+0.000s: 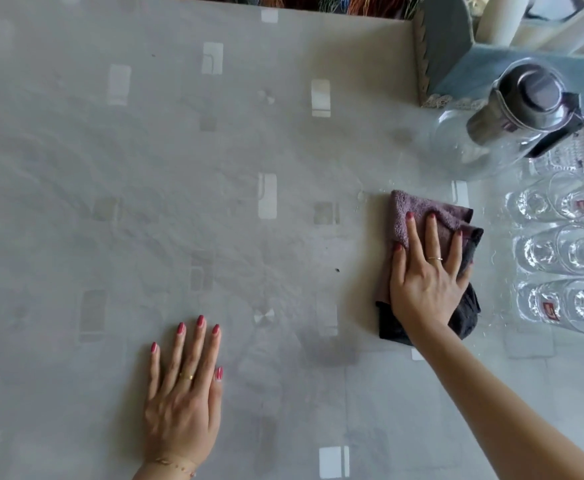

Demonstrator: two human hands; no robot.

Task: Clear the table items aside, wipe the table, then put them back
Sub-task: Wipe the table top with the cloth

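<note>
A grey table [145, 168] with pale rectangles under a glossy cover fills the view. My right hand [425, 271] presses flat, fingers spread, on a folded purple and dark cloth [397, 209] lying right of the middle. My left hand [183, 393] rests flat on the table near the front, fingers straight, holding nothing. A glass jug [505, 123] with a metal lid stands at the right rear. Several clear drinking glasses [560, 251] stand in rows along the right edge.
A blue-grey box [456, 60] with pale bottles in it stands at the back right corner. A clear ribbed tray [581, 157] sits behind the glasses. A small dark speck [337, 270] lies left of the cloth. Faint wet streaks cross the table's left half.
</note>
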